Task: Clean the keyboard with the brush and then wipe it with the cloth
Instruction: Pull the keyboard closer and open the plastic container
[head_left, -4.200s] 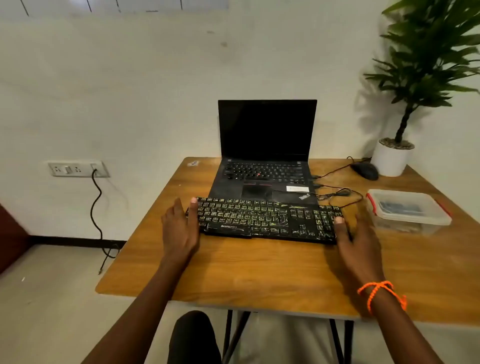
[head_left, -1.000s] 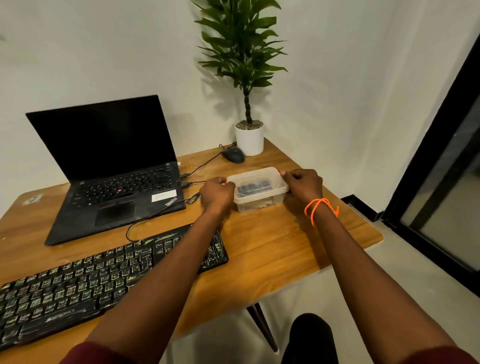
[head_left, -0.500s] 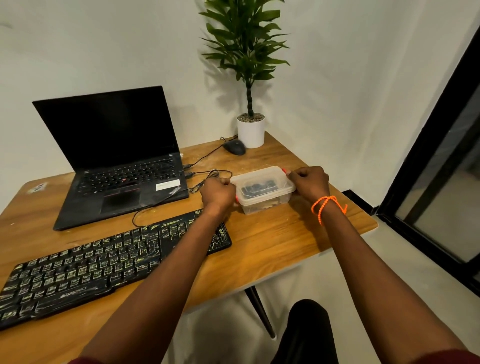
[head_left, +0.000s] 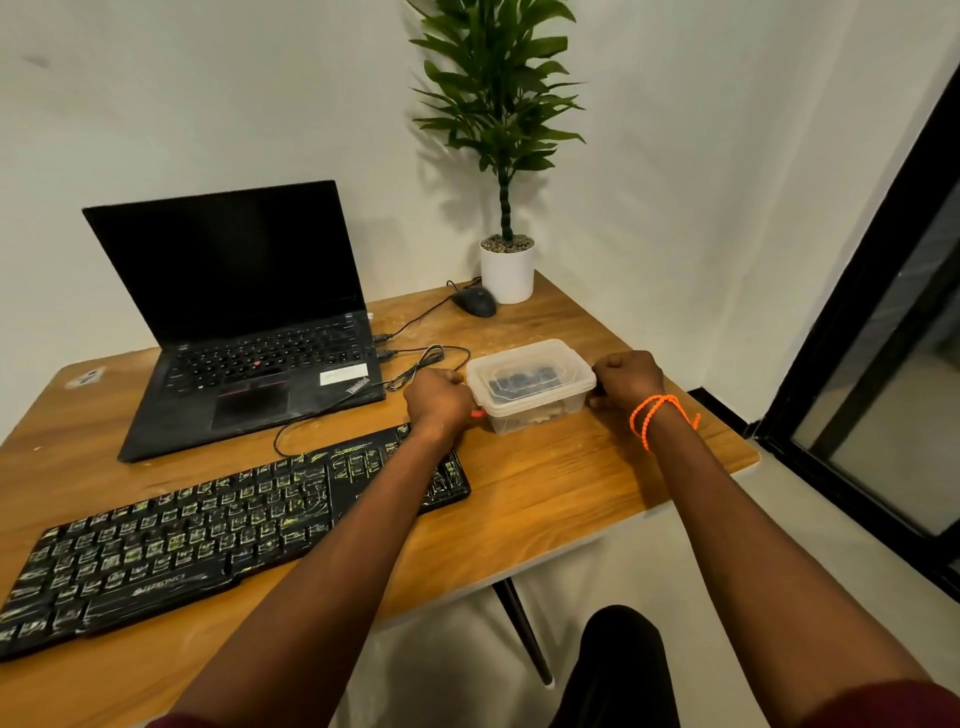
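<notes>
Head view: both hands, left hand (head_left: 439, 397) and right hand (head_left: 626, 376), curl around the ends of a lidded box (head_left: 530, 382) on the table (head_left: 545, 483). Near the left forearm lies the keyboard (head_left: 208, 535), likely stiff and light, best held by its ends.

I see two bare forearms, each ending in a hand: left hand (head_left: 438, 399) and right hand (head_left: 627, 375). A doubled orange beaded cord bracelet (head_left: 655, 415) circles the right wrist. Dark maroon sleeve edges (head_left: 883, 704) show at the bottom of my view, with a black trouser knee (head_left: 621, 670) between.
</notes>
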